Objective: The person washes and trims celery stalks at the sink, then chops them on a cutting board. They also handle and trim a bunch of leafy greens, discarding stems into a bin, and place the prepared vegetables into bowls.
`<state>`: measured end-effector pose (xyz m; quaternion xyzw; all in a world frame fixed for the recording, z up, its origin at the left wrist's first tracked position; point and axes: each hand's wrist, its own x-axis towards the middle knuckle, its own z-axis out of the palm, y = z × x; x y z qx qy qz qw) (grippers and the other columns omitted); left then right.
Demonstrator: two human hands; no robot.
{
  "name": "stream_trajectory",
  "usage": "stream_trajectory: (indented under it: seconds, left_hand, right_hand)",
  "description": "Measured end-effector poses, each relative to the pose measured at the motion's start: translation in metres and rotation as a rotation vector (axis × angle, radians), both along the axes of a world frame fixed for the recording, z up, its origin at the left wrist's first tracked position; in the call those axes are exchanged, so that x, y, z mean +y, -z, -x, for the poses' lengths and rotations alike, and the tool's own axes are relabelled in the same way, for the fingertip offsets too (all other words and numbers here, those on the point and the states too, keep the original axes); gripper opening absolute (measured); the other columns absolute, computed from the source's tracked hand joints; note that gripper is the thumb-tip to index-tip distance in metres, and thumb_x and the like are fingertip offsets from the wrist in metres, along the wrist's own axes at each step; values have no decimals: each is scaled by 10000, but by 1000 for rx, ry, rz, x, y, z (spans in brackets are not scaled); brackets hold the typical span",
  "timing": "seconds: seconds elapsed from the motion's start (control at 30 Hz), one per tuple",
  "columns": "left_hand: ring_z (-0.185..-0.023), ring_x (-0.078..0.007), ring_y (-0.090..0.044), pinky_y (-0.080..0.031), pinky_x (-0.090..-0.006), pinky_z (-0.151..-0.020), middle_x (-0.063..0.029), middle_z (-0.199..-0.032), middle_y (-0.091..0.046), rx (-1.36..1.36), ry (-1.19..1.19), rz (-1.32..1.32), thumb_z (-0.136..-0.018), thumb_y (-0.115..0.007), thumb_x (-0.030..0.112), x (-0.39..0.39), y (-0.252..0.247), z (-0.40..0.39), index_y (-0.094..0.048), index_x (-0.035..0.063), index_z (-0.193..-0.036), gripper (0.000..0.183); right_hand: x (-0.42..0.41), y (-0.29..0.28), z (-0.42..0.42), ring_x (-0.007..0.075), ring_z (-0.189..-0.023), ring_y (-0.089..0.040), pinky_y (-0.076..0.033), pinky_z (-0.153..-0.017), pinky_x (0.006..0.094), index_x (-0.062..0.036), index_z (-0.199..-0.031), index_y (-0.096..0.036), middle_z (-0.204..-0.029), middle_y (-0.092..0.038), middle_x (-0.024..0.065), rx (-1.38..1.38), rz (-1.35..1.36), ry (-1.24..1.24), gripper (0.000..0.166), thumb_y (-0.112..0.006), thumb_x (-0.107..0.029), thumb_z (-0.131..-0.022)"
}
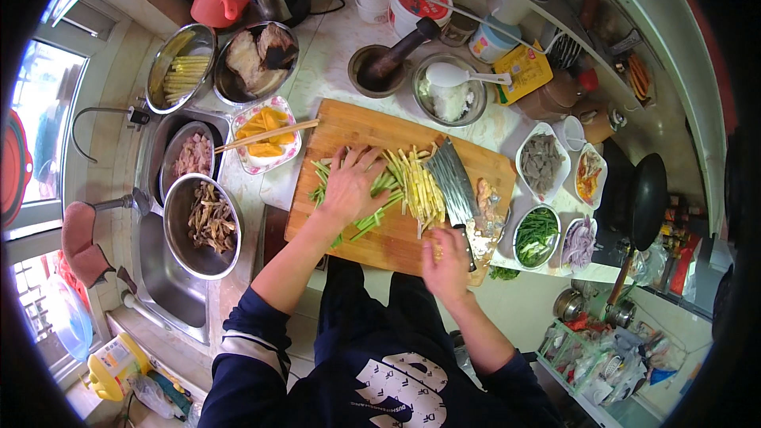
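On a wooden cutting board [374,125], my left hand [351,190] rests with fingers spread over cut green stems [371,221]. Beside them lies a pile of pale yellow strips [416,181], perhaps bamboo shoots. A cleaver [452,181] lies flat on the board, its black handle towards me. My right hand [446,261] is at the board's near edge, fingers curled, just left of that handle. Something small and yellowish shows at its fingers; whether it is held is unclear. Right of the blade are brownish pieces [486,196] and chopped white bits [478,238].
Bowls of grey slices [540,163], green scallions [537,236] and purple onion [578,245] stand right. A stone mortar [377,74] and a glass bowl [450,113] with a white spoon stand behind. Left are a sink [172,297], a steel bowl [178,255] and chopsticks [267,135]. A wok [648,202] is far right.
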<state>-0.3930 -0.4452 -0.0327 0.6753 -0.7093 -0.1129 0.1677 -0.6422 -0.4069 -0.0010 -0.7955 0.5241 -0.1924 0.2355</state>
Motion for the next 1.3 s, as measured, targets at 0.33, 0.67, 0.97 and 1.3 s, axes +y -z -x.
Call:
stream_trajectory:
  seconds: [0.33,0.67,0.97,1.3]
  left_hand:
    - [-1218,-254,-470,-314,-505,-1078,-50,-1227,-580,74,44,63,-686,-764,307,3,-13,13,-651,90,-1086,468]
    - [-1214,-255,-477,-302,-512,-1092,-44,-1202,-599,46,215,36,-674,-745,298,10,-12,9,-674,112,-1026,404]
    - [-1285,-280,-440,-257,-536,-1120,-64,-1325,-553,87,271,1,-732,-709,289,29,-20,-6,-691,113,-1042,357]
    - [-1329,-350,-364,-257,-533,-1102,-127,-1397,-486,-17,-323,45,-882,-603,334,26,-2,-14,-552,39,-1277,496]
  right_hand:
    - [1,24,-60,319,-776,-628,-521,-711,416,25,-1125,-563,-983,-592,187,-194,-358,73,276,-583,-96,-878]
    - [1,19,-62,351,-809,-621,-518,-712,435,45,-1182,-531,-1037,-557,206,-62,-313,112,358,-581,-145,-882]
    - [18,18,-57,405,-791,-627,-519,-660,489,32,-1211,-510,-1077,-537,221,48,-248,27,385,-560,-183,-896]
    - [4,13,-78,356,-754,-640,-513,-648,472,35,-1243,-469,-942,-582,208,-12,-447,118,434,-565,-228,-912]
